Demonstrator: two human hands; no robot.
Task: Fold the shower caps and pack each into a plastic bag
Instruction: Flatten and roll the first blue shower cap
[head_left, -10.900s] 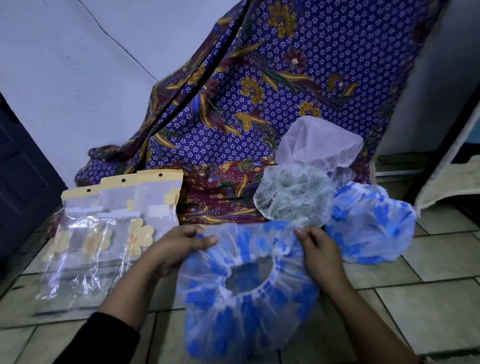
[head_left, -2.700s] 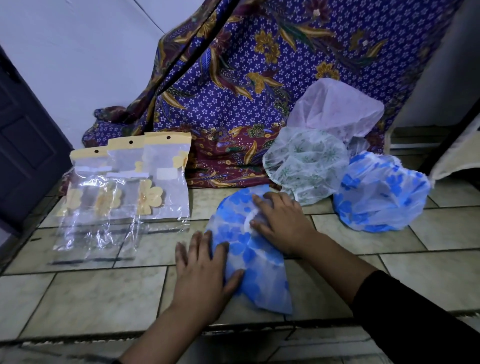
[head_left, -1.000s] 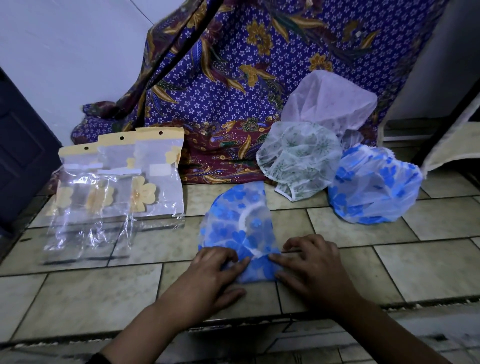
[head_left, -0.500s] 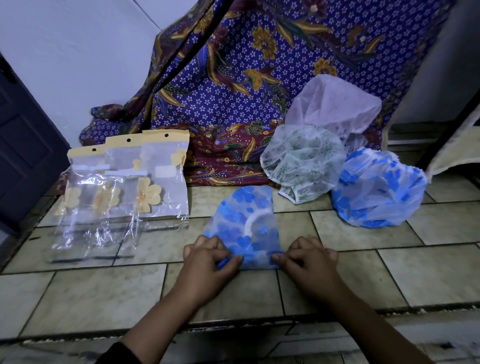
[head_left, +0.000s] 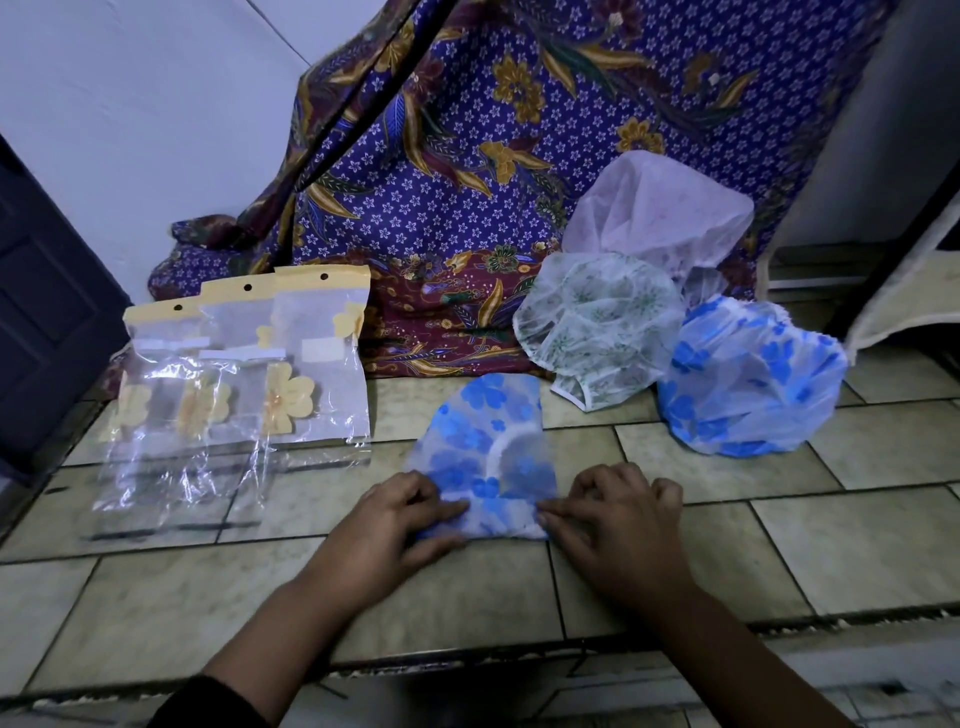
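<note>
A blue-flowered shower cap (head_left: 485, 447) lies flat on the tiled floor, folded into a narrow wedge. My left hand (head_left: 400, 525) pinches its near left corner and my right hand (head_left: 618, 514) pinches its near right corner, with the near edge turned up between them. Three clear plastic bags (head_left: 244, 395) with yellow headers and flower prints lie overlapping to the left. Behind the folded cap sit three puffed caps: a green-patterned cap (head_left: 597, 327), a pale pink cap (head_left: 654, 208) and a second blue-flowered cap (head_left: 748, 379).
A purple batik cloth (head_left: 467, 156) hangs down against the white wall behind everything and pools on the floor. A dark door (head_left: 47, 322) stands at the far left. The tiled step's front edge (head_left: 467, 660) runs under my forearms.
The cap went from open and round to folded into a wedge. Over the last second both hands slid to its near corners and rolled the near edge upward.
</note>
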